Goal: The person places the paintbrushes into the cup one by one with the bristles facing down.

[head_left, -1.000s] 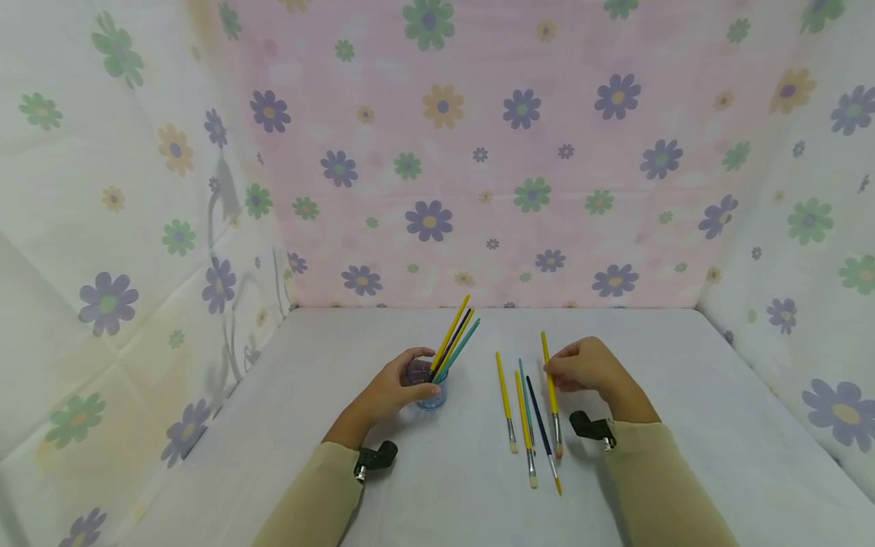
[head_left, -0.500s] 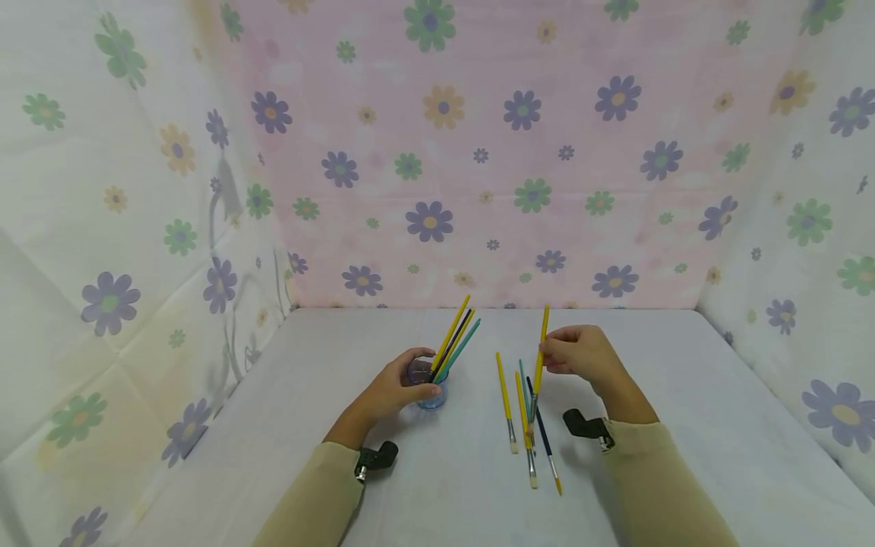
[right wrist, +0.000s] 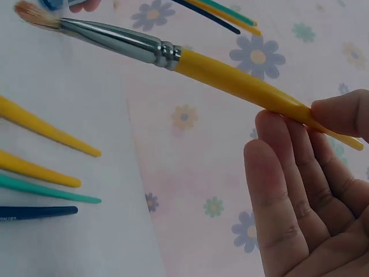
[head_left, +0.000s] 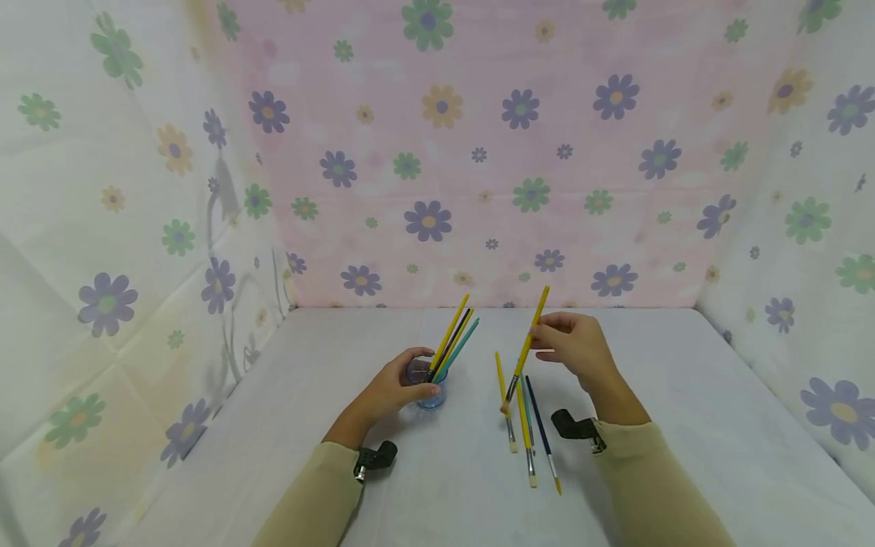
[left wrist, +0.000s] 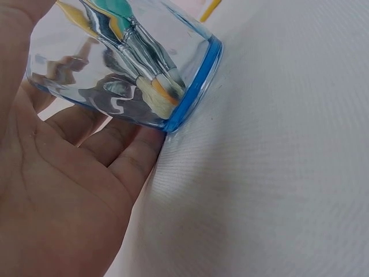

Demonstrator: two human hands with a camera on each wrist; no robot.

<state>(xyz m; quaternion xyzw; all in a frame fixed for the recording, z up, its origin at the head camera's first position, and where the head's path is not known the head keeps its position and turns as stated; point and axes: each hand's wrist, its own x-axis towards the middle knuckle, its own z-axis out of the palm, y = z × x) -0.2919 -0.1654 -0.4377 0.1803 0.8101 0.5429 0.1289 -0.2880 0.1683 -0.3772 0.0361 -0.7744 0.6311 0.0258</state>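
Note:
My left hand (head_left: pixel 393 391) curls round a clear glass (left wrist: pixel 190 86) with a blue base, standing on the table. Several paintbrushes (head_left: pixel 454 338) lean in it, bristles down, with yellow, dark and teal handles. Between thumb and fingertips my right hand (head_left: pixel 577 346) pinches a yellow paintbrush (right wrist: pixel 230 78) by its handle. That brush is raised and tilted, its brown bristles pointing down and left above the brushes on the table. Under it lie two yellow paintbrushes (head_left: pixel 525 429), a teal paintbrush (right wrist: pixel 49 189) and a dark blue paintbrush (head_left: pixel 542 425).
A white cloth covers the table (head_left: pixel 328 349). Flowered fabric (head_left: pixel 478 137) hangs at the back and on both sides. A small black device (head_left: pixel 376 456) sits at the left wrist and another black device (head_left: pixel 574 425) at the right.
The right hand has lifted the yellow paintbrush off the table and moved it up and left, swinging the bristles leftward. The left hand and glass have stayed in place.

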